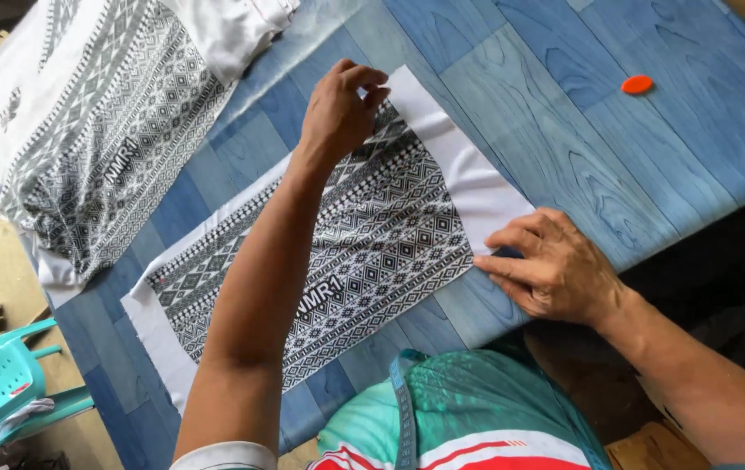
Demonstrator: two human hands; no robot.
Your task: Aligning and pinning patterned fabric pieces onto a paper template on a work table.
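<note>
Lying flat on the blue table [564,130]: patterned fabric panel [364,252], its far corner pinched by the left hand [338,109], its near corner pressed under the open right hand [551,265].

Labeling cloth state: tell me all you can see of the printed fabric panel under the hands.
The printed fabric panel is a thin white cloth rectangle with a black geometric print down its middle and plain white borders. It lies flat, diagonally on the blue wood-grain table. The left hand pinches its far corner; the right hand presses its near corner.
</note>
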